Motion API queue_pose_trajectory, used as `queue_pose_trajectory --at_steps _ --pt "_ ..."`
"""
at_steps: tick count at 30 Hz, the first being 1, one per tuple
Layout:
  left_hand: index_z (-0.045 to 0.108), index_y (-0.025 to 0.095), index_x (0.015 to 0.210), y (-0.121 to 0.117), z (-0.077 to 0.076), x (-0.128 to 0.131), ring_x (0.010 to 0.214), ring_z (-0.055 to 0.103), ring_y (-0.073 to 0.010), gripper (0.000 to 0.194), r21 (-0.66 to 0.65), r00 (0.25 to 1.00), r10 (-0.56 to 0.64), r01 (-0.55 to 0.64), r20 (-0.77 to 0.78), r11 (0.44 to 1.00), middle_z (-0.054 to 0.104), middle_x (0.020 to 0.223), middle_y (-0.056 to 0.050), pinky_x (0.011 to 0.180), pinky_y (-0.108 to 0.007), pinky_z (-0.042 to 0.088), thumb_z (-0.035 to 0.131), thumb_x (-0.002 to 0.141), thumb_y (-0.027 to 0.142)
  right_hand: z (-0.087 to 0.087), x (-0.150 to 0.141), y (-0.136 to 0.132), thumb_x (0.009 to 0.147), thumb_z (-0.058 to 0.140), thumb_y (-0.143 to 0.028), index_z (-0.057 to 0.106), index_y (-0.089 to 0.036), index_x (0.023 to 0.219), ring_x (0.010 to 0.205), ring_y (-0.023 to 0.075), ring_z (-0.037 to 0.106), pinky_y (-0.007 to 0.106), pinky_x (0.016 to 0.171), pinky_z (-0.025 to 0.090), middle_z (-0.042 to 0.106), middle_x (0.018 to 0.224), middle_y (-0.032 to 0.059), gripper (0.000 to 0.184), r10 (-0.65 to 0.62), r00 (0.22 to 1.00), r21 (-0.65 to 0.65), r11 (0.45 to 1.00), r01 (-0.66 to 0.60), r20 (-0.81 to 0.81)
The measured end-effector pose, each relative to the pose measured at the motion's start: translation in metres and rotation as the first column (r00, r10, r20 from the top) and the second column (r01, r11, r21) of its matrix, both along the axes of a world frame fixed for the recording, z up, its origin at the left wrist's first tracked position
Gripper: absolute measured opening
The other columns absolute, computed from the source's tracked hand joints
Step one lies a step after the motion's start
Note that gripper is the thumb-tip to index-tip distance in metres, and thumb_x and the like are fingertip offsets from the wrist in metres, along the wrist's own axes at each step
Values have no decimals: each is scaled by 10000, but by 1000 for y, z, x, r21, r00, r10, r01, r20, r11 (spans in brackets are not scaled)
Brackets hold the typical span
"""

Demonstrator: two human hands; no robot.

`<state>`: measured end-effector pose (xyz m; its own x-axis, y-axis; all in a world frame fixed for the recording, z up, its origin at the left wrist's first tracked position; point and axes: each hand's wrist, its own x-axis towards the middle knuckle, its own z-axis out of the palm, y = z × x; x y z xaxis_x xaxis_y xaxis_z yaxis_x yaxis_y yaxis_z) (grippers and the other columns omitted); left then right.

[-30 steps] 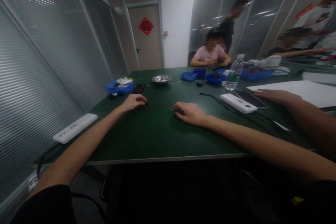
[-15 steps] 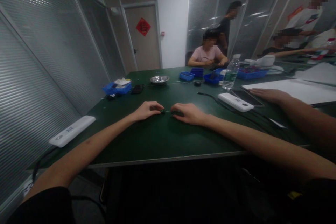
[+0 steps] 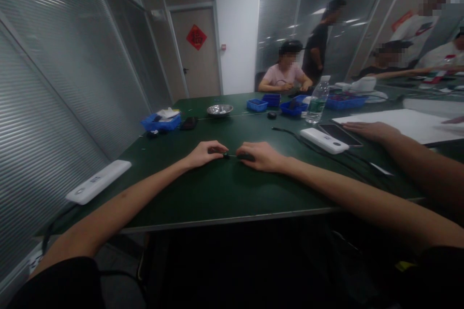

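In the head view, the right hand (image 3: 263, 157) is clamped round a slim dark tool (image 3: 246, 157) low over the desk (image 3: 217, 198). Its long axis runs sideways, roughly along the near edge, thin shaft pointing left at a small dark piece (image 3: 226, 155) pinched in the left hand (image 3: 205, 154). The hands sit just apart; whether the tip touches, I can't tell. A metal bowl (image 3: 219, 110) lies beyond; rightward, a white device (image 3: 324, 140) sits before a phone (image 3: 340, 134), near another person's hand (image 3: 369, 130).
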<state>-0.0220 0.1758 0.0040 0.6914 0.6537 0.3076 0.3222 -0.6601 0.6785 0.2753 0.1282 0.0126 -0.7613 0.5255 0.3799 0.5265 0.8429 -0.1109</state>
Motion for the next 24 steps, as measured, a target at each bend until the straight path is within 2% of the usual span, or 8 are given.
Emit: queue_pose_trajectory --at_steps 7,15,24 --pt "763 210 1167 0 0 1 1072 684 -225 292 -57 1000 -16 17 14 998 734 1152 -90 937 -359 523 731 908 341 -2 1 0 985 564 -294 620 -226 1260 919 196 635 284 723 441 669 1113 76 289 2 999 82 997 -5 41" --pt "738 210 1226 6 -6 -1 1105 698 -223 332 -218 993 -99 109 57 970 754 1176 -85 1034 -391 503 708 933 362 2 0 -5 1036 484 -286 590 -227 1316 966 198 616 264 645 410 647 1175 96 305 -4 985 183 983 -28 174" --pt "723 199 1258 12 -11 -2 1107 692 -227 390 -302 991 -95 120 95 946 749 1174 -100 1020 -390 506 745 904 362 4 -1 -10 1057 422 -264 572 -226 1329 895 176 595 258 585 362 616 1202 102 313 -7 976 244 969 -48 218"
